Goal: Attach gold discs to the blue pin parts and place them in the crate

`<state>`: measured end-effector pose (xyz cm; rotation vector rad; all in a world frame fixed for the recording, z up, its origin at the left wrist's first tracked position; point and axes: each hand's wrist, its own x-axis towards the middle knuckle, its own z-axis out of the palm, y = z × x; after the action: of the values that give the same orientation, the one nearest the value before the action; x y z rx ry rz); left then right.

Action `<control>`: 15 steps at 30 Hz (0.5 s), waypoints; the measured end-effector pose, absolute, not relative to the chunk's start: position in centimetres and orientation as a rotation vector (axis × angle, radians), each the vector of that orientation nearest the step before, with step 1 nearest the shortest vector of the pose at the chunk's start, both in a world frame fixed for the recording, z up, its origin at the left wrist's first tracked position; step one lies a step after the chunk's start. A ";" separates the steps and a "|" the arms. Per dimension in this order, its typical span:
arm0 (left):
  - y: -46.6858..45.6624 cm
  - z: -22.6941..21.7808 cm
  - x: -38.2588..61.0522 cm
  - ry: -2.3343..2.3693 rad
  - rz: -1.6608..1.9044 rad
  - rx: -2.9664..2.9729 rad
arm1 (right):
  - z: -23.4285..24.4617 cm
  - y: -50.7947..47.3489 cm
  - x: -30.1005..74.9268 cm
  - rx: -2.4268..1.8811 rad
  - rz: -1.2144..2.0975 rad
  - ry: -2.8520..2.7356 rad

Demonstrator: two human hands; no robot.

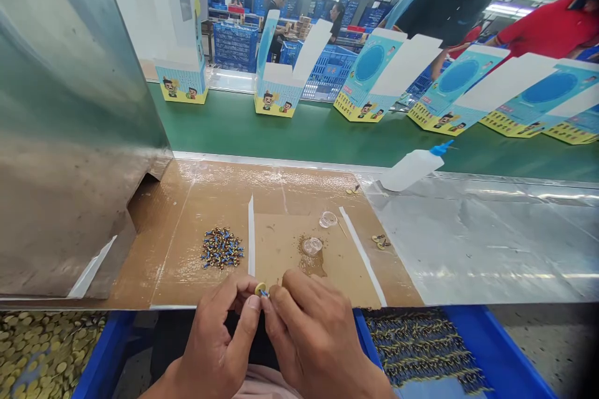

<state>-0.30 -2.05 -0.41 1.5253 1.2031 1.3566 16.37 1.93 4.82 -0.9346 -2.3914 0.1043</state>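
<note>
At the near edge of the cardboard-covered bench, my left hand [223, 330] pinches a small round yellow disc [260, 288] between thumb and fingers. My right hand [314, 327] meets it, its fingertips closed around a tiny blue-and-dark piece [263, 293] that touches the disc; the fingers partly hide it. Ahead and left lies a pile of small blue, dark and gold pieces [223, 248]. Beyond my right hand stand a small clear cup [312, 245] in a wet brown patch and a second clear cup [328, 219] beside a thin stick [343, 226].
A blue bin of yellow discs [42, 355] is at lower left; a blue bin with rows of assembled pieces [421, 349] is at lower right. A metal panel [70, 124] rises left. A white squeeze bottle [412, 169] leans near the green belt [224, 124], which carries printed boxes [276, 96]. People stand beyond.
</note>
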 end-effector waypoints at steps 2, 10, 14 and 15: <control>-2.3 -0.7 -0.2 1.245 1.422 1.581 | 4.7 1.4 16.5 -0.872 -0.084 -2.424; -3.8 -1.2 0.5 1.435 1.616 1.693 | 4.2 0.5 17.5 -0.756 -0.194 -2.427; -4.1 -1.0 0.7 1.482 1.652 1.704 | 4.1 0.4 17.3 -0.764 -0.192 -2.403; -4.1 -1.0 0.8 1.500 1.663 1.707 | 4.1 0.4 17.3 -0.761 -0.191 -2.396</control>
<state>0.75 -4.14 -1.00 1.7075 1.5000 1.6632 17.27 0.40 4.10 -0.7614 -2.3957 -0.1912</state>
